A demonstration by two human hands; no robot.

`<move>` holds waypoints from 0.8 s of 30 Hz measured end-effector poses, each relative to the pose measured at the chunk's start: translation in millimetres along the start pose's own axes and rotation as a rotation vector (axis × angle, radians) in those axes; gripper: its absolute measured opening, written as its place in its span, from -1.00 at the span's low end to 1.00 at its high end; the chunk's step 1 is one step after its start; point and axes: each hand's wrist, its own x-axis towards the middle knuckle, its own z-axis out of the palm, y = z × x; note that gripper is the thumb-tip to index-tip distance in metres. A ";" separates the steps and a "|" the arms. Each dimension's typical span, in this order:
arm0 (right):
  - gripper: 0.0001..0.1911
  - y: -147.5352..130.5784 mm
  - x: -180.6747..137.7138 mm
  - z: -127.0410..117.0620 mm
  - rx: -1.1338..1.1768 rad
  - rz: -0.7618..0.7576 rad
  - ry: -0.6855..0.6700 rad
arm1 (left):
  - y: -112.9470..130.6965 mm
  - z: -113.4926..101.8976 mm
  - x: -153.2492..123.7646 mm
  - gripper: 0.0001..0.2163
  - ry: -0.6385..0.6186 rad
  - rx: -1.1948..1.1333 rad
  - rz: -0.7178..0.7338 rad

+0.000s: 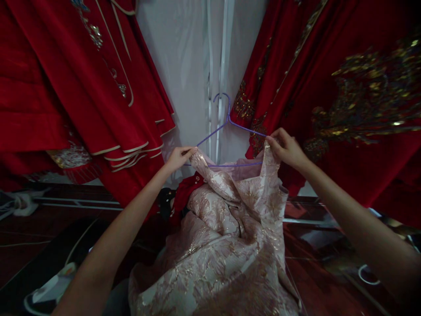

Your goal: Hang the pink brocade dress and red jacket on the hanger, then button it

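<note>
Both arms out in front, bare all the way along — the left arm [134,224] climbing from the lower left, the right arm [348,215] slanting in from the lower right, its near end dim. Here's the left hand [179,158], back upward, fingers pointing inward, thumb and fingertips drawn together in a pinch. And the right hand [287,148] — a touch higher, well apart from its partner, knuckles raised, fingers curled, thumb reaching inward, also in a pinching grip!
</note>
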 end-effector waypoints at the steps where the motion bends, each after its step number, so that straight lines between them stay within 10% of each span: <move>1: -0.64 1.0 0.8 1.0 0.001 0.002 -0.001 | -8.3 -2.4 -8.6 -0.65 -0.002 -0.050 -0.055; 5: -0.65 3.7 2.6 5.8 0.007 0.019 0.034 | -48.2 2.0 -46.7 -0.64 -0.083 -0.111 -0.265; 15: -0.68 8.0 4.6 5.4 0.061 0.018 0.027 | -68.3 70.2 -87.8 -0.78 -0.336 0.521 -0.130; 24: -0.69 11.3 5.7 2.5 0.046 -0.022 0.008 | -71.5 29.9 -78.2 -0.77 0.024 -0.127 -0.639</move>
